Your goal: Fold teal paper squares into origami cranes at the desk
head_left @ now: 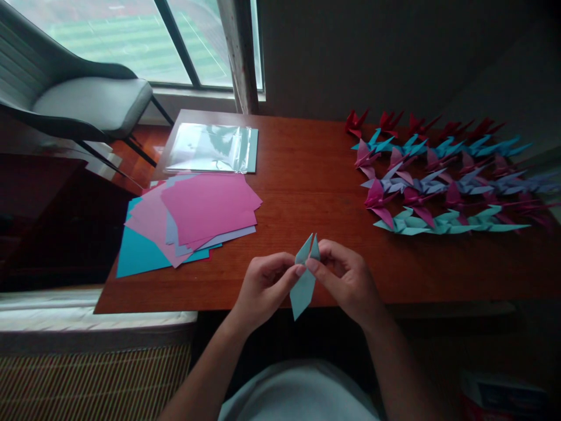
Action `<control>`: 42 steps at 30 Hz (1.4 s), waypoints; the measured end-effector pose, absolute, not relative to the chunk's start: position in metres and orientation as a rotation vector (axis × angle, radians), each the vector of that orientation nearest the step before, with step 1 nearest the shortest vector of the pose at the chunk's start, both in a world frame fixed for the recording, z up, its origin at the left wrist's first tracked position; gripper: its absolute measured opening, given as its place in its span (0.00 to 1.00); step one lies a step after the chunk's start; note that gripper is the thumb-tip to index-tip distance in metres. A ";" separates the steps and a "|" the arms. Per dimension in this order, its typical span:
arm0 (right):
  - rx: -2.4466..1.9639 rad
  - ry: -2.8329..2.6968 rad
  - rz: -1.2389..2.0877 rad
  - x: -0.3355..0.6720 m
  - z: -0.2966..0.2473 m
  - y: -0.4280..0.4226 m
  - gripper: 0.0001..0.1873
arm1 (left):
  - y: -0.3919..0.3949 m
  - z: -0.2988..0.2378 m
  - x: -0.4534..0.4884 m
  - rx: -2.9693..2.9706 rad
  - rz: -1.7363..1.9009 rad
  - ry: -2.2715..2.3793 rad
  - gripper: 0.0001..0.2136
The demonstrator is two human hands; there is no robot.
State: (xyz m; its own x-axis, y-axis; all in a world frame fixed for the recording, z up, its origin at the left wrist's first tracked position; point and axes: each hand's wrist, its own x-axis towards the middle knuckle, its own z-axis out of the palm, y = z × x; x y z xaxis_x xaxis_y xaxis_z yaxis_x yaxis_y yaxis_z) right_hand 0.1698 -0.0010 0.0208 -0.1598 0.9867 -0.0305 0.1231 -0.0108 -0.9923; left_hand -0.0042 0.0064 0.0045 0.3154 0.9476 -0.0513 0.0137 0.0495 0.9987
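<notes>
A pale mint-green piece of folded paper (302,291) is held between both hands above the front edge of the table. It is diamond-shaped, with two narrow points at the top split by a slit and one point at the bottom. My left hand (267,286) pinches its left side between thumb and fingers. On the right side, my right hand (346,278) grips it the same way, thumb lying on the front face. The fingertips behind the paper are partly hidden.
Rows of folded paper cranes (447,222) in several colours stand at the right of the wooden table (302,175). Loose coloured paper sheets (210,204) are fanned out at left, with a clear plastic packet of paper (205,149) behind. A chair (92,105) stands by the window.
</notes>
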 end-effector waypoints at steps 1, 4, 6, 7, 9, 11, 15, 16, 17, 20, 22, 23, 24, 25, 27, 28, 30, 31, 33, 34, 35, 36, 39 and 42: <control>-1.234 -1.410 1.281 0.170 0.020 -0.001 0.10 | 0.006 0.004 -0.003 1.313 0.949 1.017 0.15; -1.262 -1.399 1.275 0.168 0.017 -0.003 0.09 | 0.004 0.004 0.000 1.278 1.007 1.084 0.15; -1.297 -1.381 1.266 0.168 0.015 -0.005 0.08 | 0.002 0.004 0.003 1.245 1.036 1.129 0.15; -1.314 -1.371 1.256 0.168 0.014 -0.006 0.08 | 0.001 0.004 0.003 1.235 1.041 1.143 0.15; -1.339 -1.366 1.218 0.168 0.012 -0.008 0.07 | 0.001 0.004 0.005 1.222 1.040 1.156 0.15; -1.347 -1.390 1.168 0.168 0.011 -0.008 0.07 | 0.002 0.005 0.004 1.212 1.015 1.140 0.15; -1.335 -1.403 1.092 0.169 0.011 -0.006 0.07 | 0.004 0.002 0.001 1.202 0.931 1.012 0.13; -1.329 -1.387 1.086 0.169 0.012 -0.006 0.07 | 0.004 0.002 0.000 1.208 0.908 0.981 0.13; -1.324 -1.372 1.087 0.169 0.012 -0.005 0.07 | 0.004 0.001 -0.001 1.217 0.889 0.959 0.13; -1.300 -1.338 1.133 0.168 0.012 -0.006 0.08 | 0.002 -0.001 -0.002 1.235 0.875 0.954 0.13; -1.290 -1.316 1.155 0.168 0.012 -0.006 0.08 | 0.002 0.000 -0.002 1.221 0.893 0.978 0.14; -1.289 -1.304 1.156 0.168 0.012 -0.007 0.07 | 0.002 0.001 -0.002 1.209 0.901 0.987 0.14; -1.291 -1.295 1.152 0.168 0.013 -0.008 0.07 | 0.003 0.001 -0.001 1.193 0.911 0.992 0.14; -1.294 -1.290 1.147 0.168 0.013 -0.008 0.06 | 0.003 0.002 -0.001 1.177 0.920 0.992 0.14; -1.294 -1.298 1.139 0.168 0.014 -0.009 0.05 | 0.004 0.003 0.000 1.154 0.932 0.986 0.14; -1.292 -1.310 1.132 0.168 0.014 -0.010 0.05 | 0.005 0.004 0.000 1.152 0.934 0.983 0.13; -1.296 -1.338 1.107 0.168 0.015 -0.010 0.04 | 0.005 0.005 -0.001 1.167 0.934 0.979 0.13; -1.299 -1.350 1.088 0.168 0.015 -0.010 0.04 | 0.005 0.005 -0.002 1.180 0.933 0.977 0.13; -1.312 -1.363 1.060 0.168 0.016 -0.010 0.04 | 0.006 0.007 -0.003 1.201 0.932 0.971 0.14; -1.320 -1.365 1.053 0.168 0.016 -0.010 0.03 | 0.006 0.008 -0.004 1.207 0.932 0.966 0.14; -1.328 -1.365 1.052 0.167 0.016 -0.010 0.03 | 0.007 0.008 -0.004 1.207 0.931 0.959 0.14; -1.332 -1.365 1.050 0.167 0.017 -0.010 0.03 | 0.007 0.009 -0.004 1.200 0.937 0.952 0.14; -1.323 -1.394 1.026 0.167 0.018 -0.008 0.02 | 0.007 0.009 -0.002 1.139 0.988 0.930 0.09; -1.298 -1.495 0.964 0.168 0.020 -0.006 0.03 | 0.007 0.006 0.002 1.082 1.062 0.906 0.05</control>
